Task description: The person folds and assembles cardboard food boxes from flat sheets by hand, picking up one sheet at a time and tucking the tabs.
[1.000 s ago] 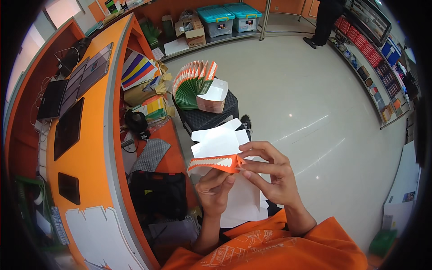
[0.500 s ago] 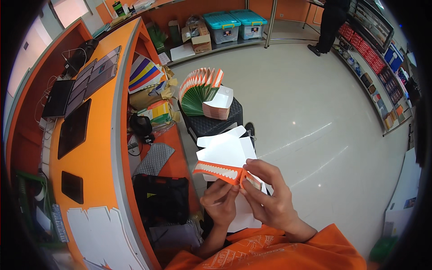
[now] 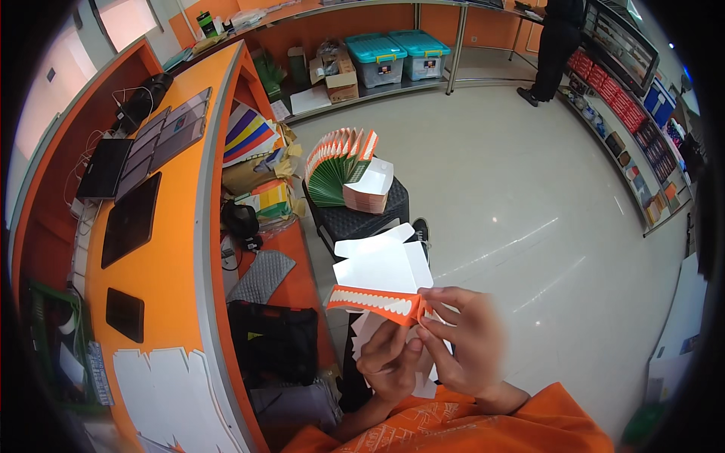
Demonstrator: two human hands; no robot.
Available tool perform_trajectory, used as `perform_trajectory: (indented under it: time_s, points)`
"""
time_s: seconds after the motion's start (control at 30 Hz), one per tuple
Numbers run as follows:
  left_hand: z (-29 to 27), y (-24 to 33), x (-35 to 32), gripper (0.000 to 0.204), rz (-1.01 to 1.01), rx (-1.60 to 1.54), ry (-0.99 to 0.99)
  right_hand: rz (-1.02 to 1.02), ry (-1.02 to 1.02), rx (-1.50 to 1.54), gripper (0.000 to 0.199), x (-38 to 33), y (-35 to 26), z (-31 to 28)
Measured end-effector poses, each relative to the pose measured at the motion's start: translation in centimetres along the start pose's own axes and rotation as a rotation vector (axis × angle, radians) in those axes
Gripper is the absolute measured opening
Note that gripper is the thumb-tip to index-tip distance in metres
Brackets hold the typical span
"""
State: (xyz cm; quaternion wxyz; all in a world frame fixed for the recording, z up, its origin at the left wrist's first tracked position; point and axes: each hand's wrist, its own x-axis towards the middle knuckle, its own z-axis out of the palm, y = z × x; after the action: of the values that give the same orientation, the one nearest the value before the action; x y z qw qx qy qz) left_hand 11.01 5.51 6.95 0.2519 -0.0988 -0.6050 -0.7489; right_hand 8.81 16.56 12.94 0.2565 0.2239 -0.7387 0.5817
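A part-folded paper food box (image 3: pixel 383 266) is in front of me, its white inside facing up and flaps spreading away. Its near wall is folded up, showing an orange outer face with a white scalloped pattern. My left hand (image 3: pixel 389 364) is closed below that wall, fingers and thumb gripping the box from underneath. At the wall's right end, my right hand (image 3: pixel 470 336) pinches the orange corner flap between thumb and fingers; the back of this hand is slightly blurred. Under the hands, more white cut card (image 3: pixel 365 331) lies across my lap, partly hidden.
Ahead, a black stool (image 3: pixel 355 221) bears a fanned stack of folded green-and-orange boxes (image 3: pixel 332 170) and nested white trays (image 3: pixel 370 186). An orange counter (image 3: pixel 177 226) runs along my left. Behind stand teal-lidded bins (image 3: pixel 375 60); a person (image 3: pixel 557 53) is at the far right.
The box and both hands sit slightly lower and farther right in view. My left hand has moved closer to the right one at the corner. The view has tilted up a little.
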Motion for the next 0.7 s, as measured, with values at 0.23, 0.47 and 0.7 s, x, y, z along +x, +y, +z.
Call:
perform_trajectory:
  time_s: [0.23,0.47,0.7]
  points:
    - [0.0,-0.4,-0.7,0.038,0.042,-0.145,-0.034,-0.113,-0.004,-0.172,0.026,-0.3,0.4,0.6]
    - [-0.6,-0.1,-1.6,0.038,-0.129,-0.154,-0.004,-0.203,-0.05,-0.3,0.03,-0.6,0.5,0.7]
    - [0.7,0.2,-1.4,0.05,-0.108,-0.348,-0.029,-0.04,0.089,0.067,0.028,-0.5,1.0,0.5]
